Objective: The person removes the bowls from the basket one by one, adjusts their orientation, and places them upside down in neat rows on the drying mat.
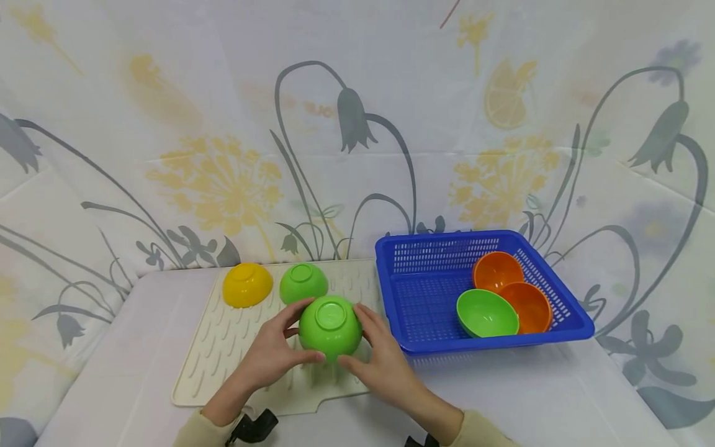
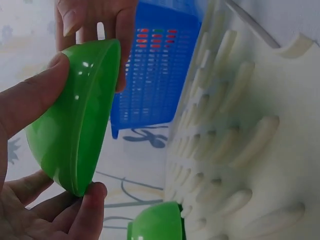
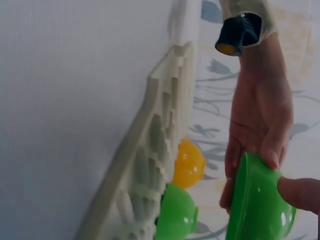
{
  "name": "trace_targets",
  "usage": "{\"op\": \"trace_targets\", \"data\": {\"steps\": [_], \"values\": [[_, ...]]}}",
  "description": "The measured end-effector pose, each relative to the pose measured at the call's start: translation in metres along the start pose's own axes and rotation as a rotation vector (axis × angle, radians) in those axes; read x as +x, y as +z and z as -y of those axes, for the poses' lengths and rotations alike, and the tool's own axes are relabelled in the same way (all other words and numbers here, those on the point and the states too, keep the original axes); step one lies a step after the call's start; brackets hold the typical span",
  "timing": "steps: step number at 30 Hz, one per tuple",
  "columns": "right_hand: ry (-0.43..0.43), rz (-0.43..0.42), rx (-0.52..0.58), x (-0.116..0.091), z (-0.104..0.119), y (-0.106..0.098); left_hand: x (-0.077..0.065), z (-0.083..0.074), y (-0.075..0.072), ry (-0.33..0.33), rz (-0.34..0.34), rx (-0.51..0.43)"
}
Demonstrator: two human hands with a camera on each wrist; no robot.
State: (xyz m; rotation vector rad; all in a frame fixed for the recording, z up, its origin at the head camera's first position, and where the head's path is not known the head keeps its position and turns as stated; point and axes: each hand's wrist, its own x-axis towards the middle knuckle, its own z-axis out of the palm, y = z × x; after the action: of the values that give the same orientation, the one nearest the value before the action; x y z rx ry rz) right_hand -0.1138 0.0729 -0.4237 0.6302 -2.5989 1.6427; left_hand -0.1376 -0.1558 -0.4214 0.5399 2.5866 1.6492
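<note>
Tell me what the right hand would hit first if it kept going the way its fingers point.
The right hand points up-left, gripping the raised green bowl with the left hand. Beyond it, probably the upturned green bowl on the drying mat; depth is unclear.

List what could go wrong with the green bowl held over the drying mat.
The green bowl is held upside down between the left hand and right hand, fingertips on its smooth sides; it might slip.

It hangs clear of the ribbed mat, so a drop could make it bounce or roll.

The second green bowl sits just behind; setting down carelessly could knock it.
</note>
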Motion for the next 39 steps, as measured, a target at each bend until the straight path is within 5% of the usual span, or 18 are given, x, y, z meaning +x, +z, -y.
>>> {"op": "trace_targets", "data": {"steps": [11, 18, 25, 33, 39], "values": [[0.114, -0.114, 0.197, 0.025, -0.016, 0.023, 0.016, 0.013, 0.004, -0.056, -0.097, 0.123], [0.277, -0.204, 0.407, 0.039, -0.021, 0.028, 0.035, 0.017, 0.008, -0.061, -0.169, 0.111], [0.307, -0.373, 0.341, 0.056, -0.026, 0.035, 0.056, 0.021, 0.018, -0.073, -0.188, 0.099], [0.284, -0.512, 0.317, 0.071, -0.036, 0.042, 0.075, 0.026, 0.032, -0.024, -0.237, 0.294], [0.331, -0.573, 0.286, 0.079, -0.041, 0.044, 0.087, 0.026, 0.042, -0.023, -0.204, 0.298]]}}
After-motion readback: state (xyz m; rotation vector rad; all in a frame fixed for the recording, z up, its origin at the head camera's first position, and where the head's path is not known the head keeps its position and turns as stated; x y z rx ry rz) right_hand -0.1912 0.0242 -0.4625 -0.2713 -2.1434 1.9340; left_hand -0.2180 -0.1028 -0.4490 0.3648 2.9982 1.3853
